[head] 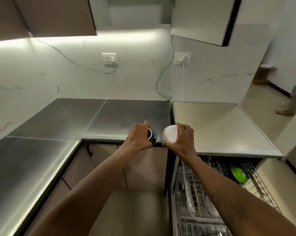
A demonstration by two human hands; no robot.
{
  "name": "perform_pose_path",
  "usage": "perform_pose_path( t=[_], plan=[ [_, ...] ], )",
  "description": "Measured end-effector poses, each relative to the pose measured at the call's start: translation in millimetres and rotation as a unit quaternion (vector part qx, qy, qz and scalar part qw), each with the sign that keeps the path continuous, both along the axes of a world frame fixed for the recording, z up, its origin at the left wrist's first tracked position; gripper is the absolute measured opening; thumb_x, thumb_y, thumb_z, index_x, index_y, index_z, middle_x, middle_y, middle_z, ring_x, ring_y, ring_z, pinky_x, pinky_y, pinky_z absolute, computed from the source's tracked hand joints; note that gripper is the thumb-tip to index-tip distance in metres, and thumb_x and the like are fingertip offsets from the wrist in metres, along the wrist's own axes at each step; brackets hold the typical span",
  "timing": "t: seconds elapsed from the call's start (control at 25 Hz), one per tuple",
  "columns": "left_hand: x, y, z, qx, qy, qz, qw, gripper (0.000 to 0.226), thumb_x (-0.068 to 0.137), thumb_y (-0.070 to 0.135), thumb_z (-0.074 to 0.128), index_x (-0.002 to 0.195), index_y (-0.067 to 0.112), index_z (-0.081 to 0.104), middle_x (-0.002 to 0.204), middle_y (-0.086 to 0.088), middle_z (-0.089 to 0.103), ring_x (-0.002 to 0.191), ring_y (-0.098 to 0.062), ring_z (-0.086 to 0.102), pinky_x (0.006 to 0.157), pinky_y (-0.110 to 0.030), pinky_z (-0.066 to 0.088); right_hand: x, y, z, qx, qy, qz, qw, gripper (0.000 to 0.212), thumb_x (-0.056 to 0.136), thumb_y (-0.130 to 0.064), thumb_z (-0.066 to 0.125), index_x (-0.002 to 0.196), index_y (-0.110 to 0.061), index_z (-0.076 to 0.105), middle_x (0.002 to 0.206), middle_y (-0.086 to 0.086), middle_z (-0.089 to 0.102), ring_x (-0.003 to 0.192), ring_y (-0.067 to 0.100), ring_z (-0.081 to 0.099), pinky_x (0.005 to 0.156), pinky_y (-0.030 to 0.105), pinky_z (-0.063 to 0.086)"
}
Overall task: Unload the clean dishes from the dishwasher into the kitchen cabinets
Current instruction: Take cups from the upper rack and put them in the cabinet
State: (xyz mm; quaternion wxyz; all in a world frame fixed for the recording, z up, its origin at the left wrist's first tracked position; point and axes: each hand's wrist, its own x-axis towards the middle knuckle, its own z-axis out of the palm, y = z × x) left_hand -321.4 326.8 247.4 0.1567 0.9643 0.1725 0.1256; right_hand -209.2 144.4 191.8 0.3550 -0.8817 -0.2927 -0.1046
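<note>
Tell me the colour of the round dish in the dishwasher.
Bright green round dish, seen in head view.

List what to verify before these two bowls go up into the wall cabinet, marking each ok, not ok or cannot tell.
1. Left hand grip on the small dark blue bowl: ok, fingers curled round it.
2. Right hand grip on the white patterned ceramic bowl: ok.
3. White wall cabinet door overhead open: ok.
4. Free space behind it: cannot tell.
5. Wire dishwasher rack emptied: not ok, a green round dish sits in it.
</note>
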Motion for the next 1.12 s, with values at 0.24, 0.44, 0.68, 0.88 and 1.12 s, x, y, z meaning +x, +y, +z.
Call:
perform_pose_path(
  t=[0.24,0.44,0.68,0.88,1.12],
  plan=[
    [-19,78,59,0.011,-0.057,0.006,0.998,0.078,0.048,0.031,0.088,0.118,0.021,0.053,0.095,-0.005,0.066,0.083,-0.023,0.066,0.069,-0.036,0.061,-18,91,63,0.043,-0.057,0.009,0.997,0.107,0.054,-0.056,0.085,0.143,-0.015,0.043,0.134,0.007,0.049,0.12,0.026,0.043,0.098,0.026,0.03],
    [-5,117,114,0.056,-0.118,0.01,0.991,0.079,0.05,0.032,0.089,0.12,0.019,0.055,0.097,-0.007,0.069,0.087,-0.025,0.066,0.072,-0.031,0.056,-2,146,111,0.076,-0.095,0.026,0.992,0.107,0.055,-0.056,0.086,0.143,-0.016,0.04,0.135,0.007,0.05,0.123,0.026,0.043,0.102,0.033,0.033],
    [27,169,170,0.098,-0.174,0.033,0.979,0.081,0.051,0.034,0.089,0.125,0.017,0.059,0.106,-0.006,0.07,0.096,-0.025,0.067,0.082,-0.034,0.058,42,205,180,0.18,-0.13,0.061,0.973,0.099,0.054,-0.046,0.094,0.133,-0.015,0.044,0.126,0.003,0.052,0.116,0.023,0.045,0.089,0.025,0.031],
    [57,202,225,0.124,-0.217,0.054,0.967,0.086,0.053,0.036,0.09,0.13,0.016,0.058,0.111,-0.004,0.07,0.102,-0.023,0.065,0.087,-0.035,0.057,82,241,242,0.217,-0.176,0.09,0.956,0.098,0.055,-0.043,0.094,0.136,-0.014,0.046,0.131,0.002,0.052,0.12,0.023,0.044,0.093,0.024,0.031],
    [120,242,273,0.127,-0.255,0.04,0.958,0.086,0.053,0.033,0.089,0.133,0.019,0.058,0.117,0.0,0.068,0.109,-0.02,0.061,0.088,-0.032,0.053,149,282,298,0.238,-0.198,0.059,0.949,0.1,0.061,-0.052,0.09,0.144,-0.016,0.045,0.14,0.007,0.048,0.129,0.027,0.043,0.102,0.027,0.031]
  ],
)
